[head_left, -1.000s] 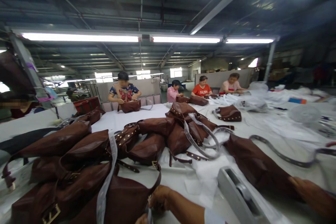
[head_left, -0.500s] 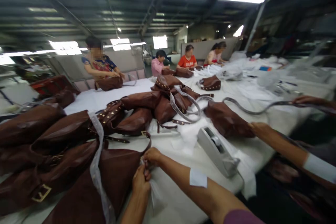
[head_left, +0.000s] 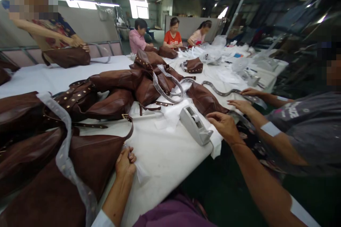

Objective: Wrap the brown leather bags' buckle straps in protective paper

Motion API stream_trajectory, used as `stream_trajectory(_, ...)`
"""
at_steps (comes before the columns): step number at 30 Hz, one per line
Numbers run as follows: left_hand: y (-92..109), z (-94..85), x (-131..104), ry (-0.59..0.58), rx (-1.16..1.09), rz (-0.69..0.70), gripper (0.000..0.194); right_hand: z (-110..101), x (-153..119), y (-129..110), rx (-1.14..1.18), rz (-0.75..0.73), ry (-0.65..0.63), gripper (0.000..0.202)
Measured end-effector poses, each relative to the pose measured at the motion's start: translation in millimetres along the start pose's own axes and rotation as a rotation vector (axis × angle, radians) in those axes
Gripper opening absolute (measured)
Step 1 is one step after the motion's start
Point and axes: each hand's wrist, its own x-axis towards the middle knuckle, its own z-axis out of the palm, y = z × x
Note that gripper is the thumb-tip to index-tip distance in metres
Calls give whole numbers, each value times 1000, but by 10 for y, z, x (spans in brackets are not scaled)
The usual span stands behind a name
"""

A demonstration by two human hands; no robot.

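A large brown leather handbag [head_left: 90,159] lies before me, with a studded strap [head_left: 66,149] in clear plastic wrap across it. At the bag's upper right corner, by a short buckled strap, my left hand [head_left: 125,161] is closed on clear plastic wrap [head_left: 141,173] that hangs out below its fingers. My right hand [head_left: 223,126] is stretched out to the right, thumb and fingers reaching forward and apparently empty. It hovers beside the grey tape dispenser [head_left: 195,126], which stands near the table edge.
More brown handbags [head_left: 114,103] are heaped across the white table [head_left: 165,156]. At the right, a co-worker's hands [head_left: 243,106] are beside another bag [head_left: 205,97] and a wrapped strap [head_left: 221,90]. Several people work along the far side. White paper and plastic [head_left: 213,55] lie farther back.
My right hand has left the bag corner and moved right to the tape dispenser. My left hand stays at the corner. The view has turned right, and the co-worker's nearer hand has left the bag.
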Motion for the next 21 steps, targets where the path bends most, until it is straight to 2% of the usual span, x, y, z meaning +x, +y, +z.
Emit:
stream_trajectory(2, 8, 13, -19, -10, 9, -2, 20, -56, 109, 306, 18, 140, -71, 20)
stream_trajectory(4, 16, 21, -34, -9, 16, -12, 21, -6, 195, 530, 170, 299, -195, 21)
stream_trajectory(7, 18, 15, -36, -14, 13, -20, 23, 131, 314, 692, 364, 479, -323, 23)
stream_trajectory(13, -13, -47, 22, -64, 5, -9, 27, 239, 537, 602, 278, 602, -491, 18)
stream_trajectory(17, -22, -70, 43, -83, 5, -10, 23, 241, 616, 470, 202, 602, -585, 17)
stream_trajectory(21, -5, -52, 19, -71, 10, -20, 24, 263, 644, 412, 173, 589, -618, 16)
